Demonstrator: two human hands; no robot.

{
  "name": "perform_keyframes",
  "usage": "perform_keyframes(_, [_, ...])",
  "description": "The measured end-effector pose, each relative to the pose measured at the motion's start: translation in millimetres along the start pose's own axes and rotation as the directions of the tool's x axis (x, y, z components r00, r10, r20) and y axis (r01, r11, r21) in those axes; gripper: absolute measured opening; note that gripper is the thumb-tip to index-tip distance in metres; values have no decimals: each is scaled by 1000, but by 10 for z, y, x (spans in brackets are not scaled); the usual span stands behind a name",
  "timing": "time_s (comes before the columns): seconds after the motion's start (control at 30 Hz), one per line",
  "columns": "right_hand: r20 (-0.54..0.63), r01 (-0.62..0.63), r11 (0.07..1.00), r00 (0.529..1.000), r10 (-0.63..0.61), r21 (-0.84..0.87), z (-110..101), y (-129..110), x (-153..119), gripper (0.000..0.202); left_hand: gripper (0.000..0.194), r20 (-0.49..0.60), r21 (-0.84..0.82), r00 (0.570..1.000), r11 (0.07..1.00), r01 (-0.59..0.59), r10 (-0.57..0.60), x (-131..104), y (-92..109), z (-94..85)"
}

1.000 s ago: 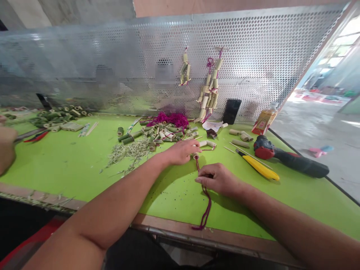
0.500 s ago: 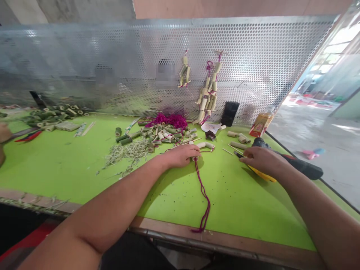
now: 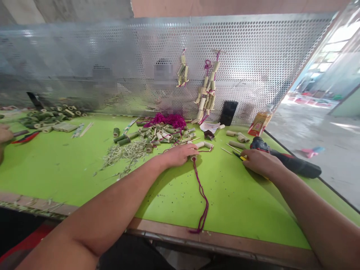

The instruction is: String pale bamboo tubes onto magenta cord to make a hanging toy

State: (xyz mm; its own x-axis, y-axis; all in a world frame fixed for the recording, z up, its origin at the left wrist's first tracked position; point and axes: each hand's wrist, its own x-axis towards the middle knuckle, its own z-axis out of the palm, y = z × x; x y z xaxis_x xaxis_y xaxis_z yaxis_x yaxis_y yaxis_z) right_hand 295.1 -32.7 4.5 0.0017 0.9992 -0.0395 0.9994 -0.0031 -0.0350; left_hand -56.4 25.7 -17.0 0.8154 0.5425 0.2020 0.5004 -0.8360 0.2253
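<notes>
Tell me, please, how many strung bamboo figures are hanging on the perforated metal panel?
2. A small bamboo figure hangs on the perforated panel left of a longer bamboo figure, whose lower end reaches the green table. None seems hidden.

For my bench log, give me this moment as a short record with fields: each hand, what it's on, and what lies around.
left hand: left hand rests on a small bamboo piece at the top of the maroon cord
right hand: right hand lies over the yellow utility knife; grip cannot be judged
cord: runs down the green table to its front edge
near right hand: red and black drill, thin sticks
behind left hand: pile of bamboo pieces, magenta yarn
backdrop: perforated metal panel with hanging bamboo strings
far left: another person's hand
</notes>
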Motion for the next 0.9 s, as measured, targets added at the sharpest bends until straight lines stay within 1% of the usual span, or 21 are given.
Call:
perform_keyframes(0.1, [18, 50, 989, 998, -53, 138, -47, -98, -22, 40, 53, -17, 18, 1000, 1000, 11, -10, 2, -10, 9])
perform_keyframes(0.17, [-23, 64, 971, 998, -60, 232, -113, -115, -29, 40, 49, -31, 26, 999, 1000, 13, -13, 3, -22, 10])
perform_keyframes(0.2, [-64, 50, 963, 997, -34, 267, -153, -94, -28, 40, 47, -35, 39, 999, 999, 12, -11, 4, -30, 11])
perform_keyframes(0.27, [-162, -7, 950, 985, 61, 313, -228, 6, -15, 37, 46, -35, 84, 999, 996, 7, -4, 8, -47, 18])
perform_keyframes(0.37, [-291, -85, 924, 935, 203, 373, -292, 193, 13, 35, 45, -31, 147, 1000, 989, 10, -5, 17, -65, 36])
perform_keyframes(0.43, [-329, -66, 905, 919, 220, 420, -288, 239, 19, 33, 44, -25, 155, 1000, 988, 12, -9, 23, -59, 42])
perform_keyframes(0.47, [-333, -29, 898, 923, 193, 440, -274, 221, 14, 32, 44, -19, 152, 1000, 988, 11, -8, 26, -50, 41])
perform_keyframes(0.5, [-337, 30, 891, 931, 140, 453, -251, 176, 4, 30, 43, -13, 145, 1000, 989, 10, -8, 29, -36, 38])
perform_keyframes(0.57, [-356, 192, 868, 934, -19, 458, -188, 25, -30, 26, 43, -9, 117, 1000, 993, 6, -5, 34, -5, 29])
perform_keyframes(0.6, [-370, 283, 848, 922, -112, 448, -151, -68, -52, 25, 42, -11, 93, 1000, 996, 4, -2, 36, 10, 24])
perform_keyframes(0.67, [-387, 426, 802, 883, -266, 419, -77, -254, -97, 24, 41, -19, 19, 1000, 1000, -7, 8, 41, 32, 20])
perform_keyframes(0.77, [-383, 583, 748, 800, -461, 317, -4, -456, -146, 24, 35, -13, -105, 1000, 994, -12, 11, 44, 42, 20])
perform_keyframes(0.83, [-385, 634, 726, 760, -524, 264, 7, -509, -160, 23, 30, -7, -175, 1000, 985, 6, -7, 42, 41, 16])
perform_keyframes(0.9, [-405, 639, 726, 753, -520, 256, -9, -497, -161, 23, 25, -6, -241, 999, 970, 30, -33, 34, 41, 7])
